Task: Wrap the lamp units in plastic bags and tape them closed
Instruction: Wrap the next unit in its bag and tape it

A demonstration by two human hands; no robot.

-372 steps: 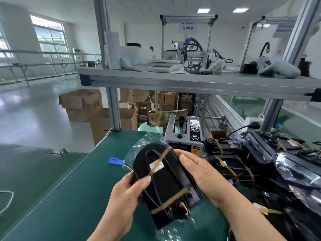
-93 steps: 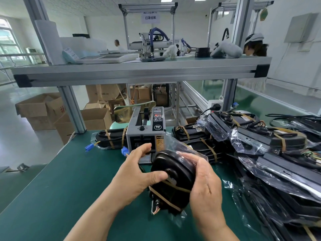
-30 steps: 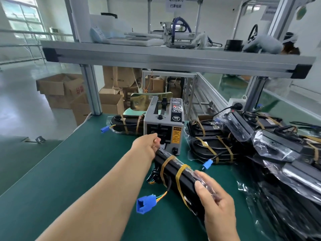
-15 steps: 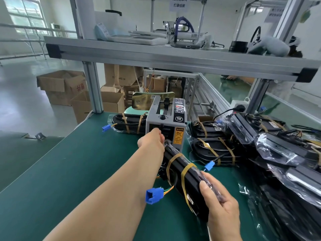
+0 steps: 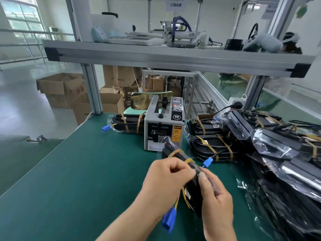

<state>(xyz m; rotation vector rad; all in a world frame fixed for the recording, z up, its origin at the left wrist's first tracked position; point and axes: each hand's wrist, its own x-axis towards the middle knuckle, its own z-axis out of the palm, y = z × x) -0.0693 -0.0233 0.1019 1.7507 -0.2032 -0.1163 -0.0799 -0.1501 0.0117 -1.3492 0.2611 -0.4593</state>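
1. Two hands hold one black lamp unit [image 5: 192, 192] in its clear plastic bag [image 5: 197, 166] above the green bench mat [image 5: 86, 171], before the grey tape dispenser [image 5: 163, 127].
2. Left hand [image 5: 166, 178] fingers curl and pinch the bag; right hand [image 5: 215, 197] fingers curl round the unit.
3. One blue connector [image 5: 169, 221] dangles beneath.
4. Three bagged units flank the dispenser: one to its left [image 5: 126, 123], two to its right [image 5: 213, 146].

- Left side, bare green mat [image 5: 78, 171] runs wide open to the bench edge.
- Dead ahead, tape dispenser [image 5: 163, 129] blocks, just behind the held lamp unit [image 5: 169, 148].
- Right, a heap of bagged units [image 5: 271, 145] walls the bench off.
- Overhead, shelf beam [image 5: 173, 58] caps any high reach.
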